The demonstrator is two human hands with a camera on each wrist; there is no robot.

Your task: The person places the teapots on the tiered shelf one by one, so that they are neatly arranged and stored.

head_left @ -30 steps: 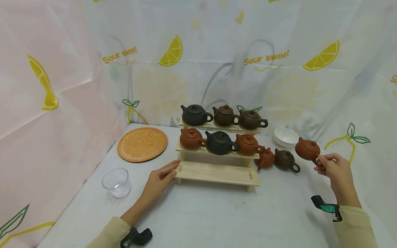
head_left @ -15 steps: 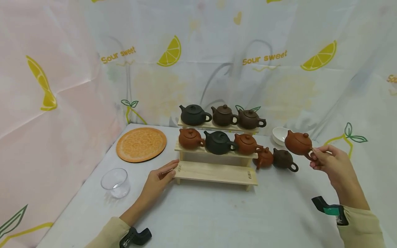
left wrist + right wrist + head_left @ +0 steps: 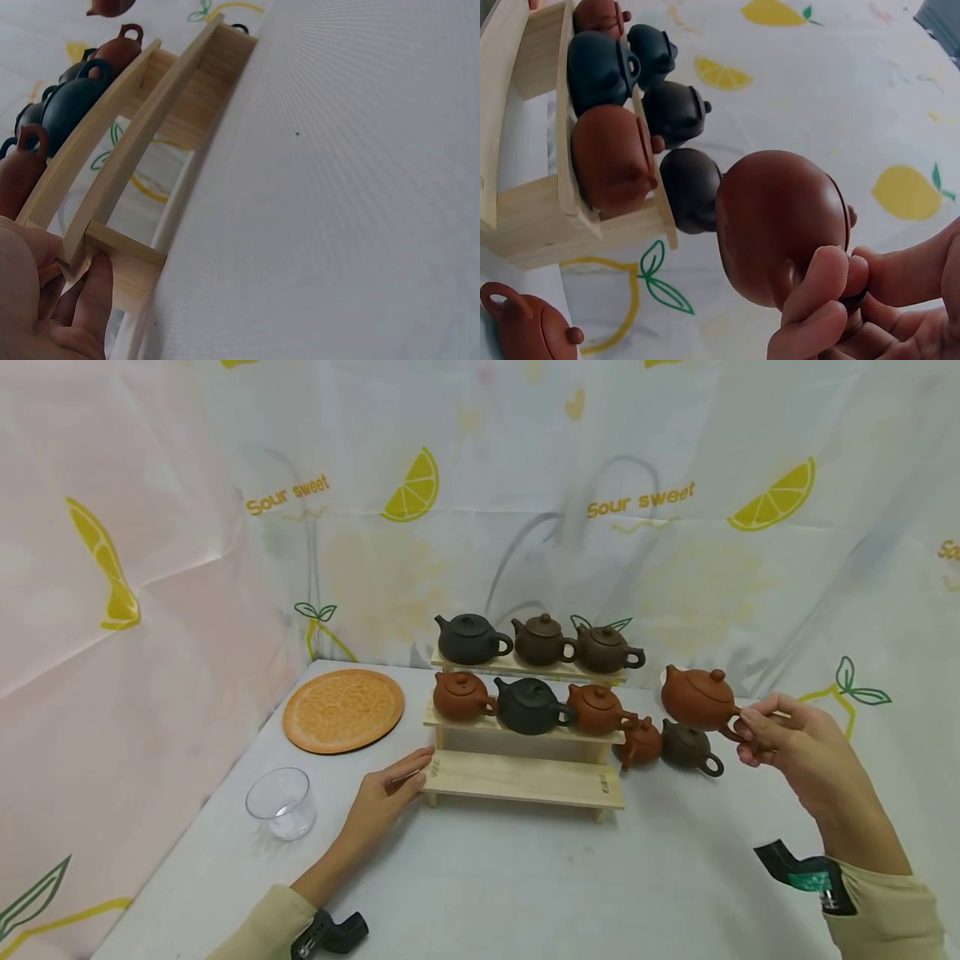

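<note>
The held pot (image 3: 696, 702) is now nearer the stand (image 3: 525, 777), right grip (image 3: 798, 747) pinching only its handle (image 3: 727, 729), left grip (image 3: 386, 797) pinching the stand, so tilting could shed its lid (image 3: 707, 683).

I read "Sour sweet" twice on the backdrop cloth (image 3: 487, 552); markings (image 3: 604, 784) on the wooden bottom shelf (image 3: 517, 777) are illegible to me.

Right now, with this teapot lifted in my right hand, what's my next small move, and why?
Probably ease the held teapot leftward, toward the bottom shelf: your left hand grips that shelf's end, and both upper shelves carry three teapots each.
</note>
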